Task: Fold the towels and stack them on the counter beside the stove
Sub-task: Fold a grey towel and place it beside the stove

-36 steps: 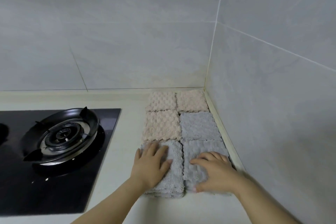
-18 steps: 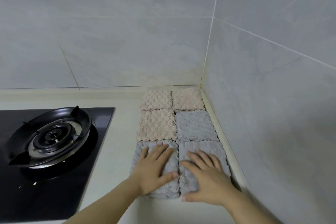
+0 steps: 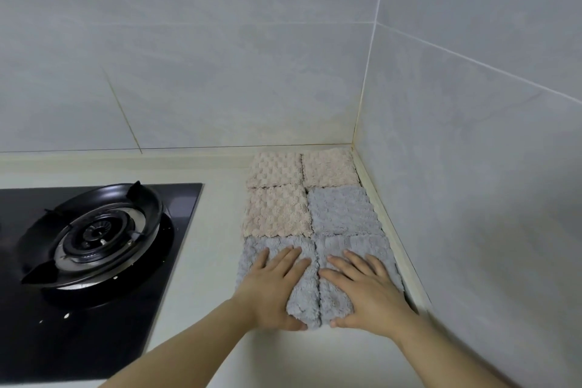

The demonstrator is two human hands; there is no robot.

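Several folded towels lie in two columns on the pale counter [image 3: 217, 230] in the corner right of the stove. At the back are two beige towels [image 3: 274, 168] [image 3: 329, 167]. In the middle row a beige towel [image 3: 275, 211] sits beside a grey towel [image 3: 341, 209]. Nearest me are two grey towels [image 3: 252, 253] [image 3: 374, 244]. My left hand [image 3: 274, 287] lies flat on the near left grey towel with fingers straight. My right hand [image 3: 365, 288] presses flat on the near right grey towel.
A black glass stove [image 3: 176, 208] with a round burner [image 3: 97, 230] fills the left side. Grey tiled walls meet in a corner behind and right of the towels, with a raised cream ledge [image 3: 390, 233] along the right wall.
Both hands slid a little closer together on the two near grey towels, and the towels now lie flatter and squarer. The camera view shifted slightly.
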